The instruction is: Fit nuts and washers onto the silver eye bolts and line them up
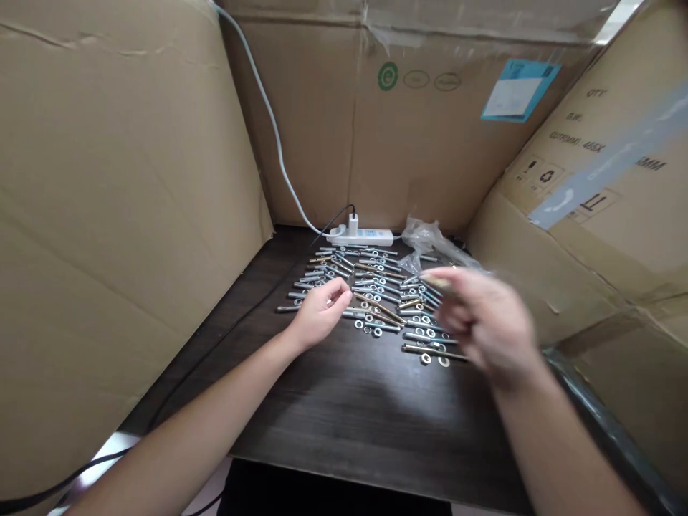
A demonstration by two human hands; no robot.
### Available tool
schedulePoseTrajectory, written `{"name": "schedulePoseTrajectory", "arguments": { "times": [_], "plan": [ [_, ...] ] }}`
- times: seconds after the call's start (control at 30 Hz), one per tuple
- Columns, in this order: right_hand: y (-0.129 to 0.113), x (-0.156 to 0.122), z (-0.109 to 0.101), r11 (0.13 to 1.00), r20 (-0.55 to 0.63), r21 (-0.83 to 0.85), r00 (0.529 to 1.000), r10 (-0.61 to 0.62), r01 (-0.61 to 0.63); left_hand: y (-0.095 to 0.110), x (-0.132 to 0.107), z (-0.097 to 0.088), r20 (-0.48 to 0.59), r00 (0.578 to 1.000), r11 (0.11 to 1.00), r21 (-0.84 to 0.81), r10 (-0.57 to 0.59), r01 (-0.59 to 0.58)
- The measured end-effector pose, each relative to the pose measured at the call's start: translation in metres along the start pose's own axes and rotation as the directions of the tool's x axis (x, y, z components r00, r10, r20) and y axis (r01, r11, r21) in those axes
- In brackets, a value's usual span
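Note:
Several metal bolts (379,308) with sleeves lie in rough columns on the dark table, some silver and some brass-coloured. Flat washers (426,359) and nuts (378,332) are scattered among them. My left hand (322,313) is over the left and middle columns, thumb and fingers closed together; what they hold, if anything, is hidden. Smeared by motion, my right hand (489,319) is raised at the right column with thumb and forefinger pinched. A small yellowish piece shows at its fingertips, too blurred to name. The right hand covers the ends of some bolts.
A white power strip (370,237) with a plugged-in charger stands behind the bolts. Clear plastic bags (427,240) lie at the back right. Cardboard walls (312,122) enclose the table (344,416) on three sides. A black cable (231,330) runs along the left.

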State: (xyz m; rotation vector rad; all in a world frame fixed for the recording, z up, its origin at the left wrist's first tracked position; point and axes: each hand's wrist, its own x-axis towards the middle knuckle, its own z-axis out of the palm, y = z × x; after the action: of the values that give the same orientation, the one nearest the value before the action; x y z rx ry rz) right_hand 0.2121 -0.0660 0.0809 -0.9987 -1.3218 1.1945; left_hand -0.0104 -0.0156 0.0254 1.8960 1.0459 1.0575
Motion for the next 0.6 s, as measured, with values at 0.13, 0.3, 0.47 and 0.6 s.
{"name": "schedulePoseTrajectory", "arguments": {
  "times": [0.13, 0.3, 0.47, 0.6],
  "plan": [
    [0.054, 0.005, 0.029, 0.950, 0.111, 0.235, 0.977, 0.184, -0.206, -0.003, -0.006, 0.006, 0.021, 1.000, 1.000, -0.011, -0.018, 0.018],
    [0.074, 0.004, 0.034, 0.928, 0.116, 0.289, 0.971, 0.211, -0.236, 0.000, -0.014, 0.017, 0.104, 0.995, 1.000, 0.008, -0.007, 0.006],
    [0.072, 0.002, 0.031, 0.928, 0.157, 0.279, 0.965, 0.211, -0.248, 0.004, -0.021, 0.024, 0.108, 0.994, 1.000, -0.005, 0.000, 0.001],
    [0.075, 0.000, 0.031, 0.925, 0.155, 0.287, 0.965, 0.212, -0.250, 0.006, -0.022, 0.025, 0.089, 0.996, 0.999, -0.040, 0.005, -0.002]
  ]
}}
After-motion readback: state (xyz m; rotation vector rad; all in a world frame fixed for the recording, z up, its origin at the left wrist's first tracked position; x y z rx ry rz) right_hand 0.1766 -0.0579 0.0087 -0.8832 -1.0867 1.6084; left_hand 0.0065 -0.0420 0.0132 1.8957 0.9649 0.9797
